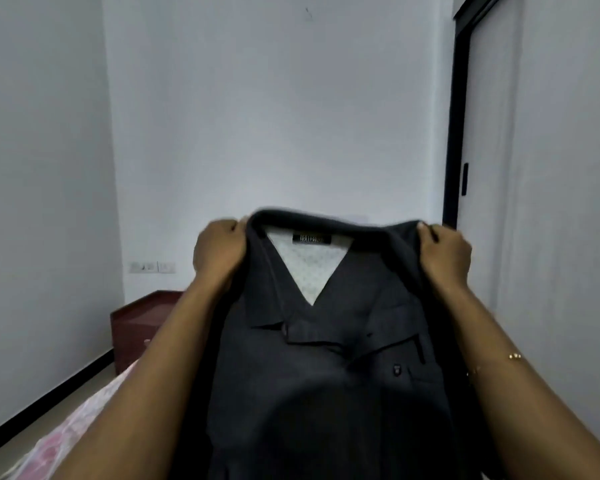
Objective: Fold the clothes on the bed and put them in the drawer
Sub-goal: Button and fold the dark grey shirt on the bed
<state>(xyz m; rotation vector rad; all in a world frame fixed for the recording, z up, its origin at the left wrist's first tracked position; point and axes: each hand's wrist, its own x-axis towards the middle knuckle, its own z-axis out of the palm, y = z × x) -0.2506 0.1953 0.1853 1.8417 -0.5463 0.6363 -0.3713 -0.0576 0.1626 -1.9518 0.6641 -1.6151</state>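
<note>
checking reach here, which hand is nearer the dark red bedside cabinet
Left. The left hand grips the dark shirt above and right of the cabinet; the right hand grips its far shoulder.

Lighting dim, flat and bluish; source not visible. The dark shirt point(326, 358) loses detail towards the bottom edge, nearly black. Slight motion blur along its collar. Wide-angle distortion bows the door frame point(456, 133) at right. Overall focus soft.
</note>
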